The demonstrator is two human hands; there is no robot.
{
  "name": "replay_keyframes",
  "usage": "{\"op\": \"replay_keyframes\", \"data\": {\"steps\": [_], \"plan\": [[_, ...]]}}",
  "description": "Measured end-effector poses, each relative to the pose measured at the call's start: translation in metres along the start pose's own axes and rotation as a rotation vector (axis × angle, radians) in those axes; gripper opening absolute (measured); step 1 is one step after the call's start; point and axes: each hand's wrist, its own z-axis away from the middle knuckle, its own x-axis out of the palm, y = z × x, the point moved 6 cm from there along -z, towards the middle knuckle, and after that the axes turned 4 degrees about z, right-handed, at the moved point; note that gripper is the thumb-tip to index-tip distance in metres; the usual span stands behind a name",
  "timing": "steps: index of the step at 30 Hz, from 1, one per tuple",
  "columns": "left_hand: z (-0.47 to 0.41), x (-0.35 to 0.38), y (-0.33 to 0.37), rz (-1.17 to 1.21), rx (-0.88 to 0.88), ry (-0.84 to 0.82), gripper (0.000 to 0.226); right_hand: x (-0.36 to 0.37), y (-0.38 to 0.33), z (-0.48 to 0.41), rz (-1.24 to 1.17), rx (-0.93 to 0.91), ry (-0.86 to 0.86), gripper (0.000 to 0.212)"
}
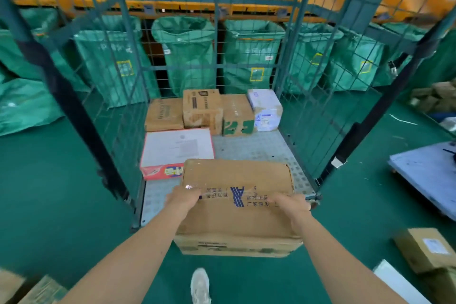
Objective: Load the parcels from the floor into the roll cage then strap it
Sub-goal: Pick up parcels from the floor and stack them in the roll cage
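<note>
In the head view, the large cardboard box (234, 175) is held at the open front of the roll cage (256, 145), apparently so that it can be slid in beside the flat red-edged box (176, 148). It is gripped on top by the left hand (183, 198) and right hand (292, 205), fingers curled against it. Brown, creased card, clear tape and blue print are seen.

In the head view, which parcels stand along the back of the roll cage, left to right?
Low brown carton, taller brown carton, carton with green print, white labelled parcel.
</note>
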Motion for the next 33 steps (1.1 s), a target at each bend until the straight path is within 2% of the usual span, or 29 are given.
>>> {"op": "replay_keyframes", "data": {"steps": [3,4,6,10,11,13,15,20,22,24,29,33], "plan": [[-0.038,0.023,0.043,-0.016,0.067,-0.039,0.020,-0.006,-0.018,-0.042,-0.055,0.031,0.022,0.105],[-0.054,0.031,0.057,-0.023,0.086,-0.059,0.016,-0.007,-0.025,-0.058,-0.073,0.039,0.040,0.110],[-0.073,0.043,0.088,-0.023,0.124,-0.113,0.017,-0.012,-0.048,-0.075,-0.089,0.053,0.070,0.108],[-0.129,0.060,0.144,-0.039,0.118,-0.153,0.020,-0.019,-0.096,-0.113,-0.099,0.095,0.136,0.080],[-0.142,0.060,0.156,-0.037,0.101,-0.141,0.026,-0.019,-0.106,-0.126,-0.099,0.099,0.145,0.078],[-0.173,0.064,0.173,-0.073,0.049,-0.119,0.064,-0.019,-0.127,-0.150,-0.084,0.097,0.150,0.072],[-0.197,0.066,0.190,-0.105,0.037,-0.104,0.077,-0.019,-0.146,-0.169,-0.072,0.096,0.153,0.064],[-0.236,0.079,0.224,-0.101,-0.028,-0.119,0.065,-0.017,-0.190,-0.219,-0.041,0.102,0.137,0.059],[-0.255,0.086,0.233,-0.081,-0.053,-0.129,0.068,-0.017,-0.207,-0.242,-0.019,0.101,0.125,0.056],[-0.277,0.095,0.241,-0.078,-0.098,-0.121,0.073,-0.014,-0.224,-0.272,0.014,0.104,0.090,0.061],[-0.330,0.127,0.267,-0.012,-0.196,-0.065,0.075,-0.005,-0.278,-0.371,0.149,0.096,-0.011,0.091],[-0.364,0.162,0.284,0.155,-0.280,-0.017,0.043,0.012,-0.330,-0.463,0.257,0.010,-0.127,0.099]]}}
